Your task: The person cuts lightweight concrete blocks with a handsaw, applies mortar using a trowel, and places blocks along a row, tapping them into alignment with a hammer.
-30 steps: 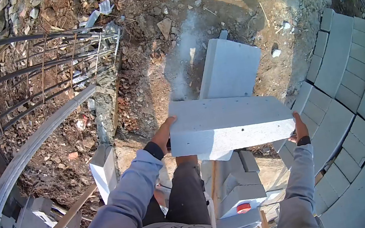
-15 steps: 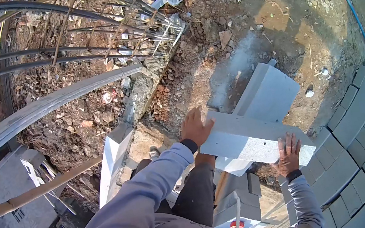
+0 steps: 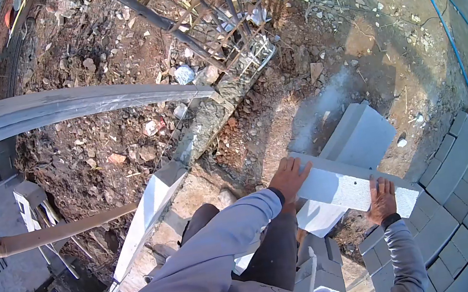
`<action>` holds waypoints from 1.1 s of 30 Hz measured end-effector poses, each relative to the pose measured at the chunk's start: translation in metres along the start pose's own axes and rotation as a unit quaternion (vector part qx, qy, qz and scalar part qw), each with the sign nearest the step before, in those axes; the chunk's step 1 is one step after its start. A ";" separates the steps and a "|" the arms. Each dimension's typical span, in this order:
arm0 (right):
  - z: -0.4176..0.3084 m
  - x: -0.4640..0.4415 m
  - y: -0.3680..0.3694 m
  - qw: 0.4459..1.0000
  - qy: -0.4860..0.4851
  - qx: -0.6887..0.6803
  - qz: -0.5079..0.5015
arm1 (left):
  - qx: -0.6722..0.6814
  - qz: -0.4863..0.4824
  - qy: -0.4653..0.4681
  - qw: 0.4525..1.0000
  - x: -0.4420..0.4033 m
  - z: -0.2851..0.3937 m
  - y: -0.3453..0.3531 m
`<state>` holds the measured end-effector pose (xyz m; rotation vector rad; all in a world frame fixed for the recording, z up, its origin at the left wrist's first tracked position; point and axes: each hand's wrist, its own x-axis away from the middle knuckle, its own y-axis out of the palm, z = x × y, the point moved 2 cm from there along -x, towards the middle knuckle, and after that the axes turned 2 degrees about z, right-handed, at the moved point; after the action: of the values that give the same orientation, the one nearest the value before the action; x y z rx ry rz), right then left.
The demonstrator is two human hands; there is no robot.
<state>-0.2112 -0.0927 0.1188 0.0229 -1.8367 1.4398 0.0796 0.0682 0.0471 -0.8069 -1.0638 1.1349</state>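
A long pale concrete block (image 3: 339, 185) lies across a second pale block (image 3: 366, 139), which slants beneath it. My left hand (image 3: 290, 178) holds the upper block at its left end, with the fingertips over the edge. At the right end my right hand (image 3: 382, 201) grips the same block, its palm on the near face and the fingers reaching over the top edge. The middle of the lower block is hidden under the upper one.
Stacked grey blocks (image 3: 465, 194) stand at the right. A low block wall (image 3: 145, 223) runs left of my legs, near a wooden pole (image 3: 62, 229). Steel rebar (image 3: 164, 21) rises from a concrete footing, a grey beam (image 3: 78, 105) spans the left, and a blue hose (image 3: 452, 35) lies at upper right.
My view has shifted, so the scene sits differently in it. Both hands remain on the upper block; the left hand's fingers, spread before, now curl more over its end.
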 end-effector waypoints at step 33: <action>-0.377 -0.356 -0.129 0.857 -0.489 0.122 0.108 | 0.068 0.159 -0.430 0.886 0.306 -0.266 0.019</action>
<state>0.3045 0.0189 0.0356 0.8460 -2.4631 2.0284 0.3474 0.3717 0.0211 -0.3436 -1.5803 1.9179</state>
